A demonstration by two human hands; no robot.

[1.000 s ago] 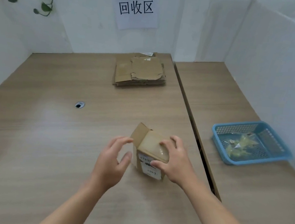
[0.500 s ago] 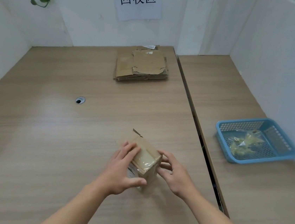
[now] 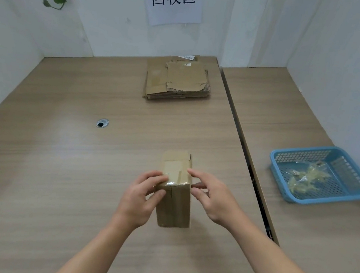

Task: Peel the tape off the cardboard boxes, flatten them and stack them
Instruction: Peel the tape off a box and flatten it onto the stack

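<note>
"So, how do your hands sit?"
"My left hand (image 3: 140, 197) curls round the box's (image 3: 174, 207) left side. My right hand (image 3: 212, 198) pinches its upper right corner."
"Around it?"
"A stack of flat cardboard (image 3: 178, 80) at upper centre and a blue basket (image 3: 324, 199) of tape scraps (image 3: 304, 179) at right, both well apart."
"And the box?"
"Lower centre on the table (image 3: 57, 178), taped face up, its length running up the frame."

We see our left hand (image 3: 139, 195) and right hand (image 3: 214, 198) bare, and the left forearm (image 3: 94, 250) and right forearm (image 3: 272, 263) bare too, down to the lower edge of view.
</note>
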